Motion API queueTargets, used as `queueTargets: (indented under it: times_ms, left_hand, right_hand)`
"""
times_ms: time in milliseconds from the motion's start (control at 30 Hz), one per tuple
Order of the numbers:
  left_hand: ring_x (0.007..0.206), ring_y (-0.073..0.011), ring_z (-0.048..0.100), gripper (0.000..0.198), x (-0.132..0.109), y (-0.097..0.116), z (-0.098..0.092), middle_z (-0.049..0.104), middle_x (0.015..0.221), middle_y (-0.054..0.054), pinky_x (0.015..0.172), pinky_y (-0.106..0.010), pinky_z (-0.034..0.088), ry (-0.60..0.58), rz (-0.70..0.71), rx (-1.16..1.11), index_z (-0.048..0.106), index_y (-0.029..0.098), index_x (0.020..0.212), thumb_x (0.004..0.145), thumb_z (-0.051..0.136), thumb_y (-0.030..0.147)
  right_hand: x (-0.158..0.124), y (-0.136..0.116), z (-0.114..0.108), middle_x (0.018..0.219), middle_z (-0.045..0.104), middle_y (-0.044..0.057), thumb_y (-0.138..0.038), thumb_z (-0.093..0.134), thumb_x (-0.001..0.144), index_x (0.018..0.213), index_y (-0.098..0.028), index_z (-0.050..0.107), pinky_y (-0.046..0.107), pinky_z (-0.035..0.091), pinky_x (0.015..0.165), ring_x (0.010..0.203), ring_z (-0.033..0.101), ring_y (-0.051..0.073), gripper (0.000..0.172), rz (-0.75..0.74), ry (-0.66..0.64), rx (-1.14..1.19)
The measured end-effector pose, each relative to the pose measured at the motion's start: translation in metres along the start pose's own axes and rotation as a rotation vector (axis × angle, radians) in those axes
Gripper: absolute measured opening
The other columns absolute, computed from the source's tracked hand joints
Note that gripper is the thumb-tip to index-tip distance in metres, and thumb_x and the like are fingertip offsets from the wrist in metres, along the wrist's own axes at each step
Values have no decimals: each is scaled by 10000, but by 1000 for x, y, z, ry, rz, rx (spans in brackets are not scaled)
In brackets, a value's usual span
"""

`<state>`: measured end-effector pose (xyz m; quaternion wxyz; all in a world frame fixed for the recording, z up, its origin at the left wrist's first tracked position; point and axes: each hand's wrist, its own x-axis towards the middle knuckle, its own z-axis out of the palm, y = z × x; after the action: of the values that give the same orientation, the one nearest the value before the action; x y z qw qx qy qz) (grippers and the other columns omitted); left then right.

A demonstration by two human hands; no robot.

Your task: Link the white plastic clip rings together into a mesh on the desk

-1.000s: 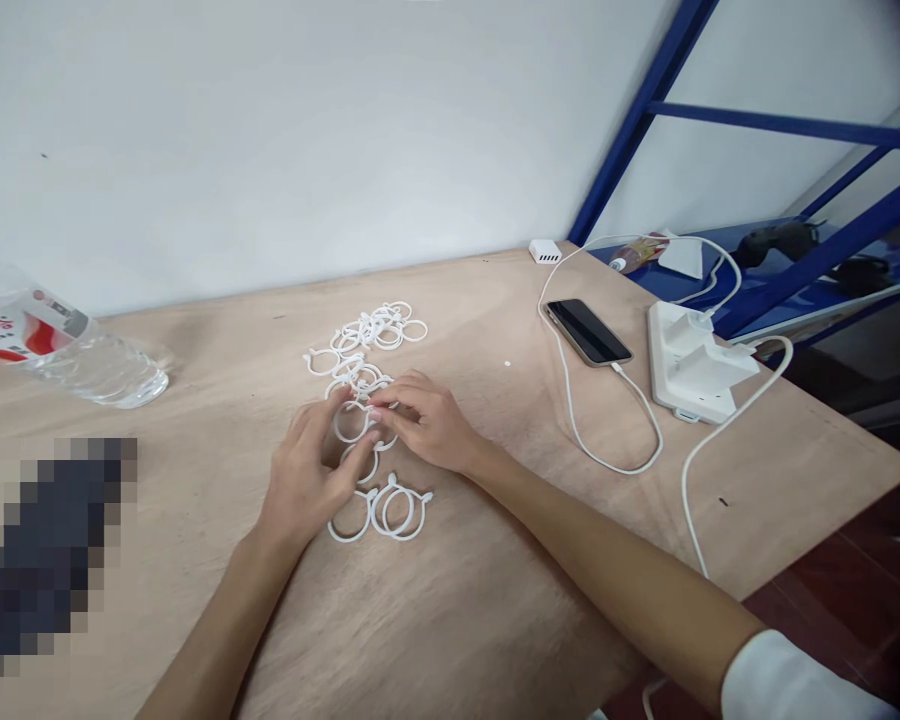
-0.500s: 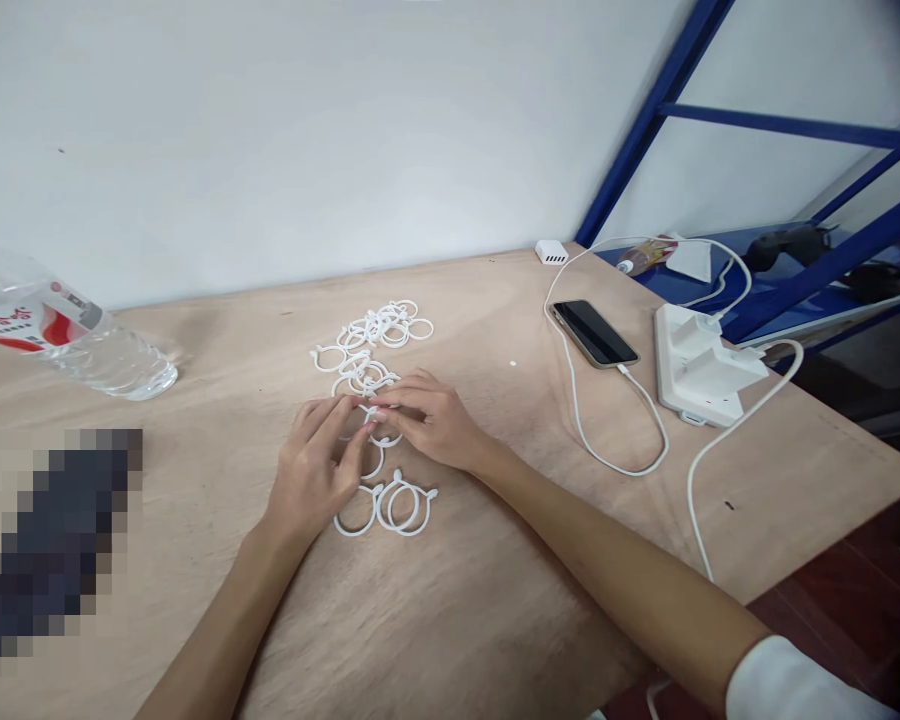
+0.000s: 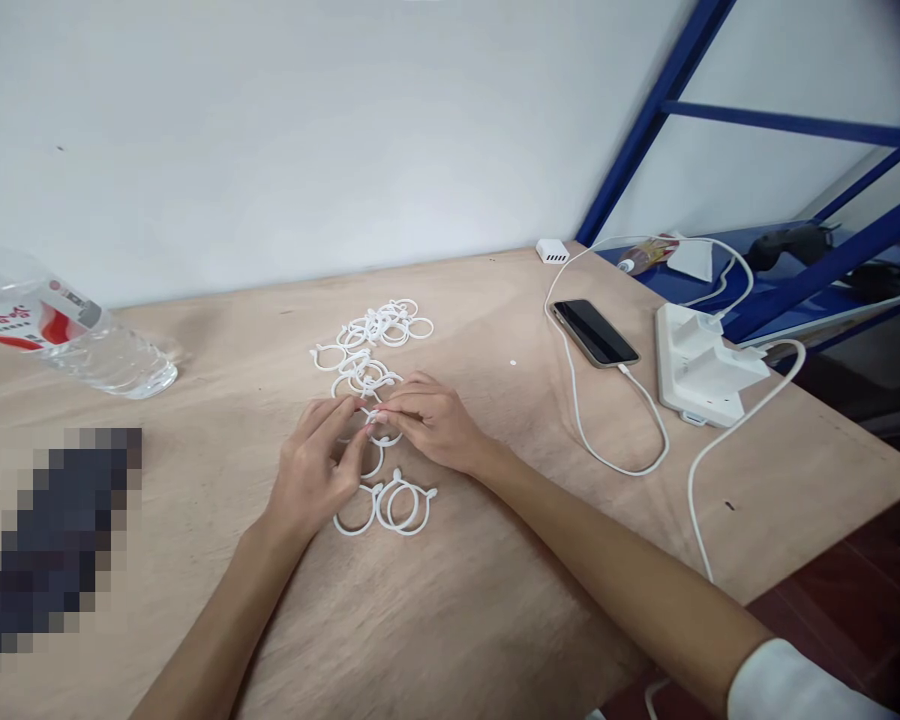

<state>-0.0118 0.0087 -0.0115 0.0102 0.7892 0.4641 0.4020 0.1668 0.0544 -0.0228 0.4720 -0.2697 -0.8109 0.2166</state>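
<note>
Both hands meet at the middle of a row of white plastic curtain rings, each with a small knob or eyelet on its rim. My left hand (image 3: 319, 455) pinches a white ring (image 3: 367, 418) between thumb and fingers, and my right hand (image 3: 431, 420) pinches the same ring at its small end piece from the right. The fingertips hide most of that piece. Just beyond the hands lies a heap of white rings (image 3: 381, 326), some overlapping. Closer to me, several loose rings (image 3: 403, 506) lie flat on the wooden table (image 3: 457, 600).
A clear water bottle (image 3: 112, 350) lies on the left near a dark pixelated shape (image 3: 52, 550). To the right are a phone (image 3: 596, 332) on a white cable, a power strip (image 3: 697, 365) with plugs and a small white charger (image 3: 552, 251). A blue metal frame (image 3: 645, 140) stands behind.
The right fingers have shifted slightly at the small end piece. Both hands otherwise stay in place, and the other rings lie as before.
</note>
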Motion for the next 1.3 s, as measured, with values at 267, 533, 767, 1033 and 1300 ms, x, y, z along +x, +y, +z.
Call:
queueTargets:
  times_ms: [267, 533, 767, 1033, 1300]
  left_hand:
    - [941, -180, 647, 200, 0, 1, 0, 708, 1020, -68, 829, -296, 518, -60, -40, -66, 648, 177, 1033, 885, 521, 221]
    - [888, -186, 652, 192, 3, 6, -2, 718, 980, -70, 780, -295, 520, -94, -114, -129, 683, 177, 952, 874, 522, 245]
    - [840, -172, 649, 204, 4, 8, -5, 718, 959, -63, 756, -285, 520, -147, -172, -149, 683, 168, 952, 885, 513, 259]
    - [987, -202, 670, 217, -1, 4, -1, 718, 1059, -87, 866, -323, 541, -27, -65, -96, 686, 170, 1023, 861, 556, 232]
    - [977, -217, 676, 328, -3, 3, 3, 706, 1105, -97, 860, -352, 558, -99, -126, -42, 639, 169, 1153, 872, 532, 300]
  right_hand:
    - [1, -2, 1, 754, 720, 11, -289, 573, 920, 777, -197, 705, 296, 481, 800, 753, 605, 134, 215, 83, -24, -2]
    - [1, -1, 1, 723, 697, -4, -256, 613, 892, 748, -201, 686, 291, 460, 802, 761, 577, 138, 171, 133, -49, -4]
    - [3, -4, -2, 714, 694, -16, -265, 606, 901, 707, -192, 657, 311, 425, 824, 700, 564, 123, 214, 153, -78, -21]
    - [2, -3, -1, 918, 701, 47, -224, 526, 939, 913, -183, 639, 342, 443, 892, 891, 584, 166, 123, 68, -163, -96]
    - [0, -7, 0, 859, 686, 55, -224, 458, 965, 840, -186, 623, 370, 442, 893, 848, 561, 180, 211, -22, -138, -198]
